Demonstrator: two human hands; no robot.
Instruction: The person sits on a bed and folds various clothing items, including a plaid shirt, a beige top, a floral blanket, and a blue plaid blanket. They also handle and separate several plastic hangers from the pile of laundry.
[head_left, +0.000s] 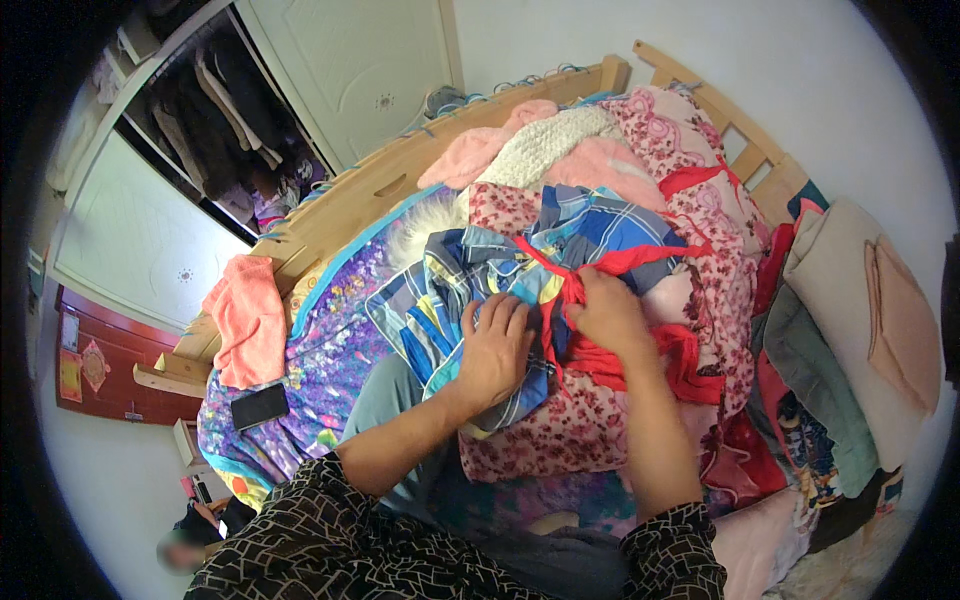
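Note:
My left hand (495, 349) lies with its palm down on a blue plaid garment (442, 285), fingers a little apart. To its right, my right hand (611, 311) has its fingers closed on a red cloth strip (574, 289) where the strips bunch together over the plaid cloth. One red strip runs off to the upper right, and more red fabric (686, 360) lies under and beside my right wrist. Below the plaid garment is pink floral fabric (540, 435). The tips of my right fingers are partly hidden by the red cloth.
A pink fleece (480, 150) and a white textured cloth (555, 142) lie farther up the bed. A wooden bed rail (345, 202) borders the left, with a coral towel (247, 319) over it and a black phone (259, 407) nearby. Folded bedding (847, 300) is stacked right. Another person (199, 525) is at lower left.

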